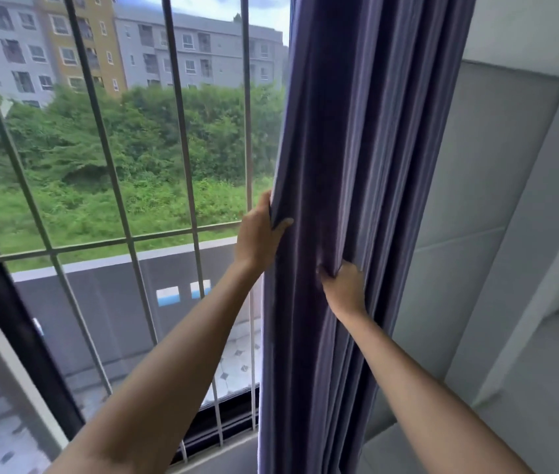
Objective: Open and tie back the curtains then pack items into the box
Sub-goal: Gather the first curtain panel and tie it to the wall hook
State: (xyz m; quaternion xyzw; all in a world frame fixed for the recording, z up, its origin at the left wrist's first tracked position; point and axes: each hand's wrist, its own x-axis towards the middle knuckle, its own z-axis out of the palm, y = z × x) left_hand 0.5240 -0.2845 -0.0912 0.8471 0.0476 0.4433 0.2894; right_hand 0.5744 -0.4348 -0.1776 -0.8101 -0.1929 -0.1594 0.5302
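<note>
The purple pleated fabric curtain [356,165] hangs gathered at the right side of the window, beside the white wall [497,200]. The left hand [260,234] pinches its left edge; the right hand [344,285] grips the middle folds. Grey metal bars [182,131] cross the glass.

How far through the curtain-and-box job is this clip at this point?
Early. Done: the purple curtain is bunched at the window's right side, bars exposed. In hand: the left hand grips its edge, the right hand pinches folds. Left: no tie-back on it; no box in view.
</note>
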